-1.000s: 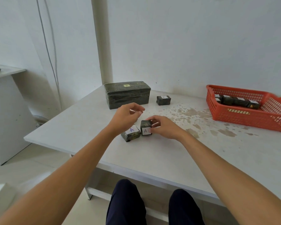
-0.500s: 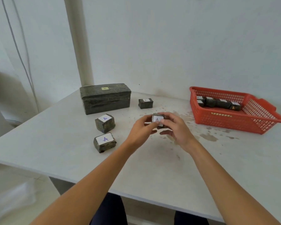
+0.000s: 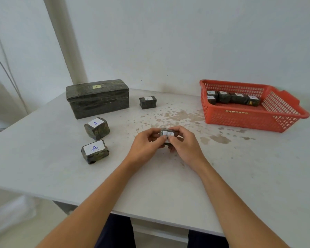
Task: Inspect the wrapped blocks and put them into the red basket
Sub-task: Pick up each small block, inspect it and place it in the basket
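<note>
At frame centre, the left hand (image 3: 145, 146) and right hand (image 3: 183, 143) pinch one small dark foil-wrapped, white-labelled block (image 3: 166, 134) between curled fingers (image 3: 175, 130), above the white worktop (image 3: 240, 167).

Letter on the held block (image 3: 167, 134) is mostly covered

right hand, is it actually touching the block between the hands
Touching. The head view shows the right hand gripping the block, its thumb pressed on the white label; the left hand grips it too.
</note>
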